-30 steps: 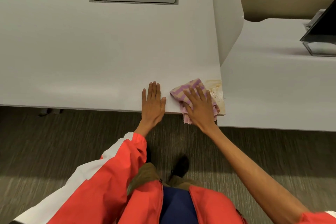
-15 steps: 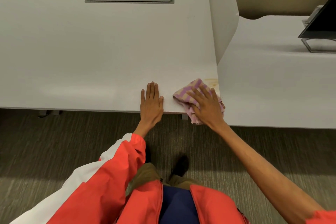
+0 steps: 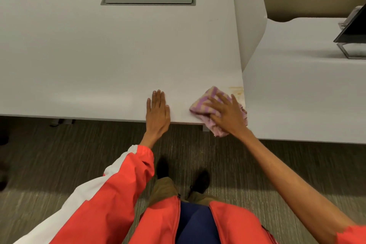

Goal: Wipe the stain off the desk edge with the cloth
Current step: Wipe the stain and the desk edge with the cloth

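The right hand (image 3: 227, 117) lay pressed flat on the pink-and-tan cloth (image 3: 206, 105), fingers (image 3: 215, 103) spread and extended over it, pinning it to the near right corner of the white desk (image 3: 118, 55) rather than gripping it. Part of the cloth hung over the desk edge below the palm. A yellowish stain (image 3: 237, 91) showed just beyond the fingertips, at the corner beside the divider panel (image 3: 249, 16). The left hand (image 3: 157, 113) rested palm-down on the desk edge, fingers straight and together, holding nothing.

No readable text, labels, brands or numbers anywhere in view.
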`<state>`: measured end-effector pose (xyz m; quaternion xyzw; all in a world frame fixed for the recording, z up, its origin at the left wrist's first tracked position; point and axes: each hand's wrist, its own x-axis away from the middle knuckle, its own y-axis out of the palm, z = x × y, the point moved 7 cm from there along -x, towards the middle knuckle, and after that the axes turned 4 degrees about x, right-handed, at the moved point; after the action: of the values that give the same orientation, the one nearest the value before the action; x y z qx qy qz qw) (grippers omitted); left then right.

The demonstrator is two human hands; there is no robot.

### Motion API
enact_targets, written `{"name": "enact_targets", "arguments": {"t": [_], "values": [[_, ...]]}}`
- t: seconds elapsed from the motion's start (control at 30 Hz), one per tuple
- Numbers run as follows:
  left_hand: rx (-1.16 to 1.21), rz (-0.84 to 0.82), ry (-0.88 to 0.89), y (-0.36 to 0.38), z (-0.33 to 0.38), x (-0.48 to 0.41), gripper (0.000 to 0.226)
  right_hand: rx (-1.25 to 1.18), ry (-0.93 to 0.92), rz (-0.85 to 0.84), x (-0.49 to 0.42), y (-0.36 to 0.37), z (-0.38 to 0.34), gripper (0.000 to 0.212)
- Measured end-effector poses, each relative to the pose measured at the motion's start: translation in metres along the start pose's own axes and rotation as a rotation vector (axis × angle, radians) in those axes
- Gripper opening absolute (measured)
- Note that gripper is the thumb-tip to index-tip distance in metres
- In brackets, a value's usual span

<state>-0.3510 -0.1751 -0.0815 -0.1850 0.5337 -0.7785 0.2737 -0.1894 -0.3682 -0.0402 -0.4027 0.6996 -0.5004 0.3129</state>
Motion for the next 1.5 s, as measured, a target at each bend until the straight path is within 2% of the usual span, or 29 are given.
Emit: {"name": "enact_targets", "arguments": {"t": [0.07,0.13,0.23,0.33,0.4,0.5,0.6,0.7,0.8,0.93,1.03,1.17,1.27,1.5], "values": [[0.001,0.001,-0.01,0.0,0.002,0.001,0.056,0.014,0.122,0.022,-0.021,-0.003,0.001,0.054],[-0.002,0.002,-0.01,0.0,0.003,0.001,0.056,0.01,0.145,0.01,-0.029,0.005,-0.017,0.06],[-0.006,-0.004,-0.005,0.003,0.004,0.002,0.056,-0.076,0.007,-0.044,-0.008,0.016,-0.037,0.056],[-0.002,-0.005,-0.006,0.004,0.005,0.001,0.056,-0.059,-0.116,-0.022,0.021,0.008,-0.022,0.049],[0.002,-0.018,0.01,0.005,0.01,0.0,0.057,-0.017,-0.069,0.008,0.02,-0.003,0.004,0.05],[0.02,-0.042,0.046,0.01,0.027,-0.002,0.059,0.044,0.119,0.06,-0.01,-0.014,0.037,0.045],[0.034,-0.057,0.06,0.018,0.05,-0.006,0.06,0.021,0.212,0.067,-0.025,-0.007,0.035,0.042],[0.036,-0.045,0.057,0.022,0.06,-0.01,0.058,-0.039,0.087,0.022,0.003,0.001,0.018,0.048],[0.03,-0.036,0.052,0.024,0.06,-0.011,0.057,-0.022,-0.009,-0.008,0.03,-0.008,0.038,0.051],[0.033,-0.051,0.081,0.024,0.068,-0.011,0.057,0.031,0.131,0.018,-0.002,-0.019,0.079,0.051],[0.044,-0.063,0.077,0.027,0.08,-0.014,0.057,0.013,0.195,0.037,-0.023,-0.019,0.072,0.047],[0.023,-0.061,0.072,0.03,0.084,-0.017,0.058,-0.107,0.081,0.011,0.014,-0.014,0.046,0.049],[0.013,-0.067,0.084,0.031,0.084,-0.016,0.058,-0.155,0.011,-0.015,0.046,-0.017,0.054,0.051],[0.025,-0.093,0.074,0.032,0.097,-0.02,0.059,-0.086,0.178,-0.02,-0.018,-0.032,0.102,0.047]]}}
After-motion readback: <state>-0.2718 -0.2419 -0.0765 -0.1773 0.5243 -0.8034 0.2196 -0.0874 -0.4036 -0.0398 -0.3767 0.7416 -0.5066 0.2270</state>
